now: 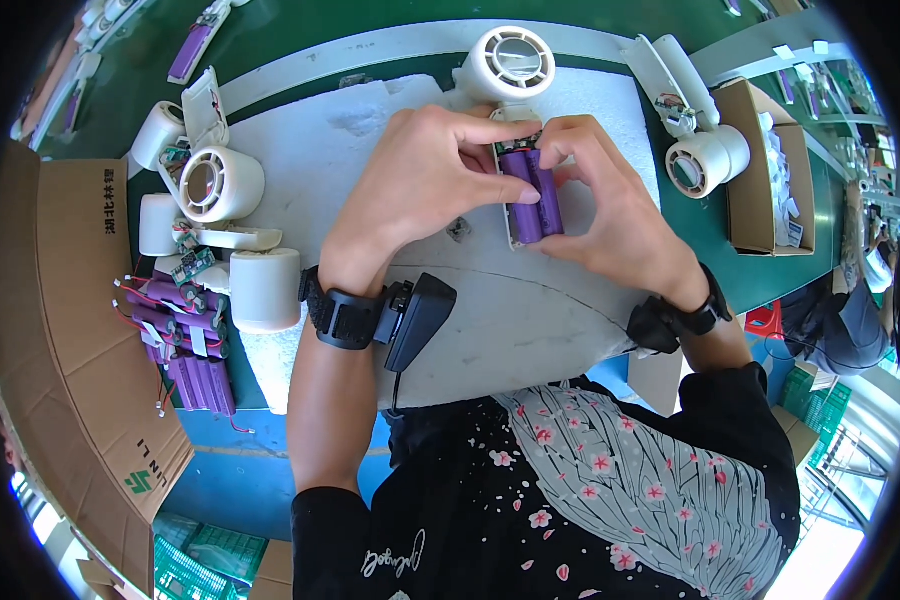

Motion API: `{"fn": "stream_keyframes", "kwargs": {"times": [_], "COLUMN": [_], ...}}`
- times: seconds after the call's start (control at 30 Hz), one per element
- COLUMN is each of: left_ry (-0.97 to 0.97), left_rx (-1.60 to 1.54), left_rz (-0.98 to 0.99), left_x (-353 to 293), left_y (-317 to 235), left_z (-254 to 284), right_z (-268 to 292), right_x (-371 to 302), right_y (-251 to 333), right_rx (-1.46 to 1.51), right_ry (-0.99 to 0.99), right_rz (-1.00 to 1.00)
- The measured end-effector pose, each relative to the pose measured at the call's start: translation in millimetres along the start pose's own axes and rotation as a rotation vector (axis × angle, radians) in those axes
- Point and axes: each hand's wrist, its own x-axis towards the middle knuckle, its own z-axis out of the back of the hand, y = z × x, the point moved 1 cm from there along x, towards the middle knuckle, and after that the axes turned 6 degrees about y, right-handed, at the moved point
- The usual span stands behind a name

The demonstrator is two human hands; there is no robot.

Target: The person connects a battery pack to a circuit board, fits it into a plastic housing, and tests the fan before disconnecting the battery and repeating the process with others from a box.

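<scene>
Upper centre of the frame, the left hand point(425, 180) and right hand point(605, 200) both pinch a purple battery pack point(532, 195) in its white fan handle on the surface point(530, 320).

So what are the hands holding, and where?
Both hands, left and right, grip the purple battery pack by its sides, in the white fan's handle.

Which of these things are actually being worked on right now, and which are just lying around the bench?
In hand:
left hand
right hand
purple battery pack
white fan unit

Lying about:
spare purple battery packs
other white fan housings
open cardboard box
</scene>
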Motion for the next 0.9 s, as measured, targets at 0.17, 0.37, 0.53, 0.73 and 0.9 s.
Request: {"fn": "stream_keyframes", "kwargs": {"times": [0.17, 0.37, 0.53, 0.73, 0.9], "left_ry": [-0.028, -0.043, -0.033, 0.004, -0.047], "left_rx": [0.022, -0.030, -0.056, -0.050, -0.063], "left_rz": [-0.005, -0.020, 0.001, 0.021, -0.007], "left_x": [-2.5, 0.3, -1.4, -0.6, -0.3], "left_y": [4.8, 4.4, 1.9, 1.8, 5.1], "left_z": [-0.1, -1.6, -4.4, -5.4, -4.2], "right_z": [-0.7, -2.7, 0.9, 2.0, 3.1], "right_x": [2.5, 7.0, 5.5, 2.2, -2.9], "right_y": [-0.2, 2.7, 2.4, -2.9, 0.2], "right_rx": [-0.036, -0.034, 0.033, -0.053, -0.141], "right_ry": [0.043, 0.016, 0.009, 0.036, 0.024], "right_rz": [0.016, -0.054, -0.037, 0.068, 0.106]}}
